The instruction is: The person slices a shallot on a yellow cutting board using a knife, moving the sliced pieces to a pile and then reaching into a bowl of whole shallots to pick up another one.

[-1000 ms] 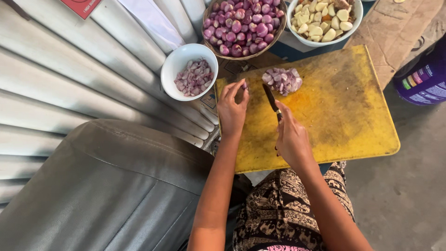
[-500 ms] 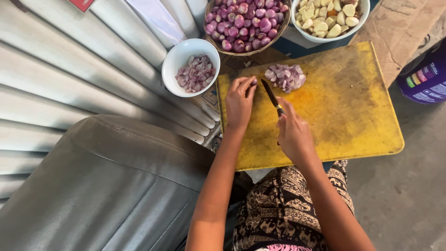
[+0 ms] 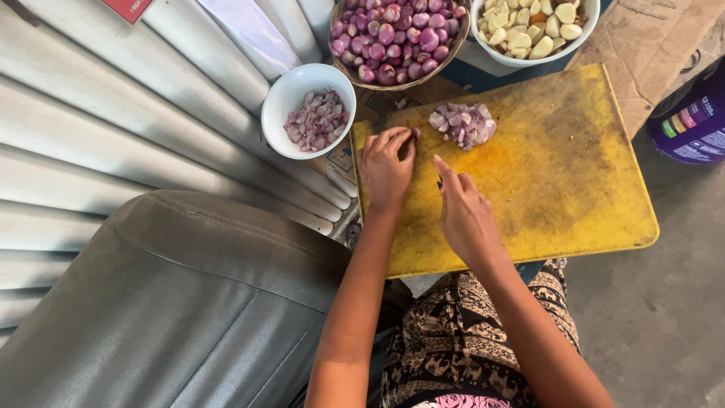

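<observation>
My left hand (image 3: 385,168) rests on the left part of a worn yellow cutting board (image 3: 574,174), fingers curled, pinning a small purple shallot piece (image 3: 414,134) at its fingertips. My right hand (image 3: 462,213) sits just right of it, closed on a knife (image 3: 439,183) whose dark handle barely shows; the blade is hidden under the hand. A small pile of chopped shallots (image 3: 463,125) lies on the board just beyond both hands.
A white bowl of chopped shallots (image 3: 283,98) stands left of the board. A woven basket of whole shallots (image 3: 445,54) and a white bowl of peeled garlic cloves (image 3: 581,19) stand behind it. Corrugated metal sheet (image 3: 113,128), grey cushion (image 3: 174,302), purple container (image 3: 691,121).
The knife blade, earlier pointing up toward the pile, is now hidden beneath my right hand. My left hand has closed its fingertips over a shallot piece near the board's left edge.
</observation>
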